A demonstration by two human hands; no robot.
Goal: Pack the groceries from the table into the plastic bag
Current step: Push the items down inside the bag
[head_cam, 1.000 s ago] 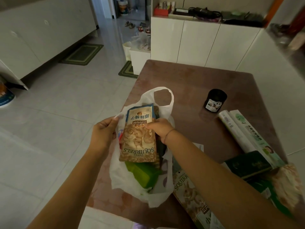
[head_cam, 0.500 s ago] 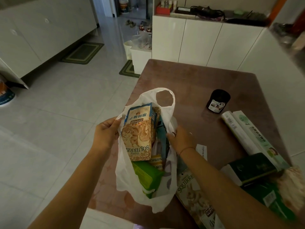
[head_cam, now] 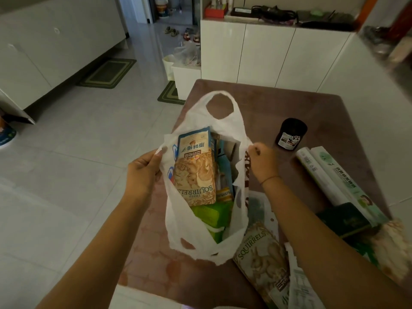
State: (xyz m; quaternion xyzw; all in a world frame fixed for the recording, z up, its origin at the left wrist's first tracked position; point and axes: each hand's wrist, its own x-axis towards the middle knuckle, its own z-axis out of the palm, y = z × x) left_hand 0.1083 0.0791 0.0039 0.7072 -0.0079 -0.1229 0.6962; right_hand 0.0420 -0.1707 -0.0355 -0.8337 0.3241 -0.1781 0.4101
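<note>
Thin white plastic bag [head_cam: 176, 224] is stood on the brown tabletop [head_cam: 278, 103], mouth spread open. Its left rim is pinched by the left hand [head_cam: 142, 172]; its right rim is gripped by the right hand [head_cam: 263, 163]. A tan squirrel-print snack pouch [head_cam: 196, 172] is lodged inside the bag, over a green carton [head_cam: 211, 214]. A second tan squirrel-print pouch [head_cam: 260, 255] is laid just right of the bag, and a black jar [head_cam: 291, 134] is set further right.

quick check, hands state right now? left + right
Left hand: closed, gripping the left rim of the plastic bag.
Right hand: closed, pinching the bag's right rim.
</note>
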